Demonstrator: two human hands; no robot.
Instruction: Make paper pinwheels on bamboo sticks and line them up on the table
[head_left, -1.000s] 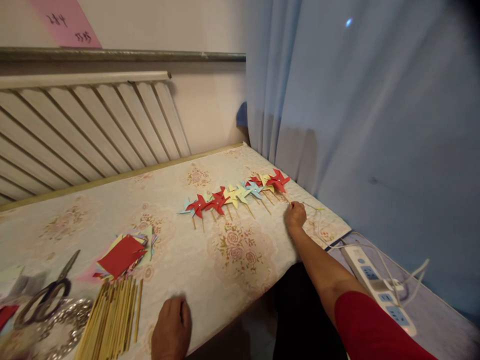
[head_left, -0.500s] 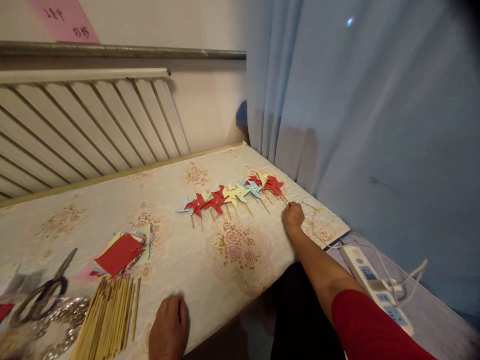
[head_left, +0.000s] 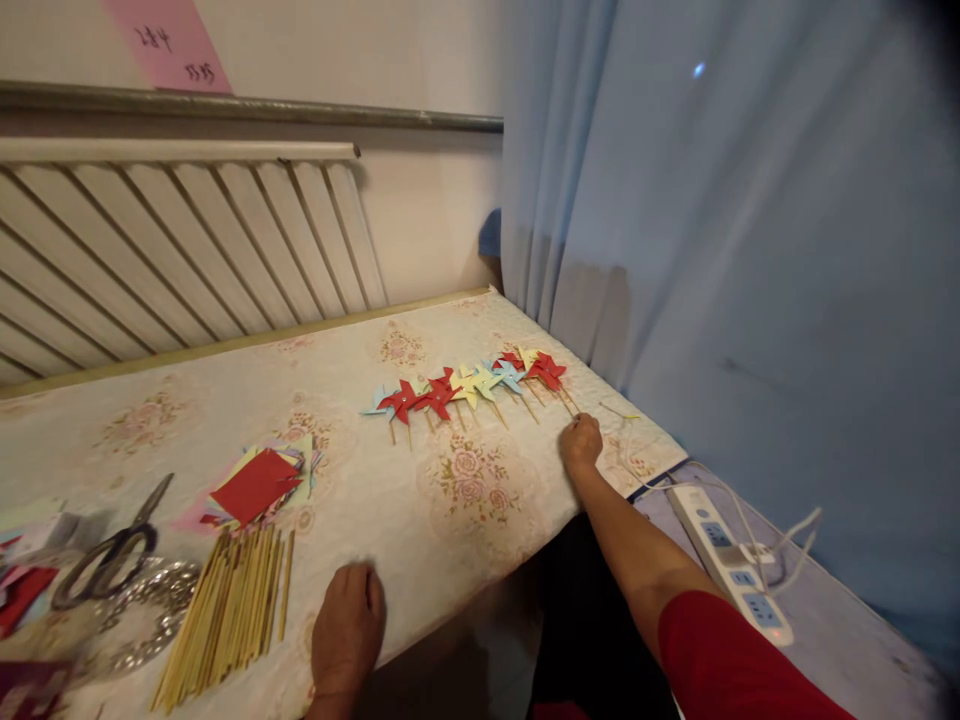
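Paper pinwheels on thin wooden sticks lie in an overlapping row across the flowered tablecloth (head_left: 375, 530). At the right end of that row, my right hand (head_left: 581, 440) pinches the lower end of the stick of a red pinwheel (head_left: 546, 371). Next to it are a light blue pinwheel (head_left: 510, 375) and a pale yellow pinwheel (head_left: 463, 384). My left hand (head_left: 349, 625) rests as a loose fist at the table's near edge, with no object showing in it. Left of it lies a bundle of wooden sticks (head_left: 229, 610), below a pile of coloured paper squares (head_left: 259, 487).
Black-handled scissors (head_left: 120, 560) and a heap of small shiny pieces (head_left: 150, 610) lie at the left. A white power strip (head_left: 727, 560) with cables sits at the right, beside a blue curtain (head_left: 712, 250). A radiator (head_left: 187, 240) stands behind the table.
The view has shifted slightly, showing more of the left side of the table. My right hand stays at the red pinwheel's stick, and my left hand still rests near the table edge.
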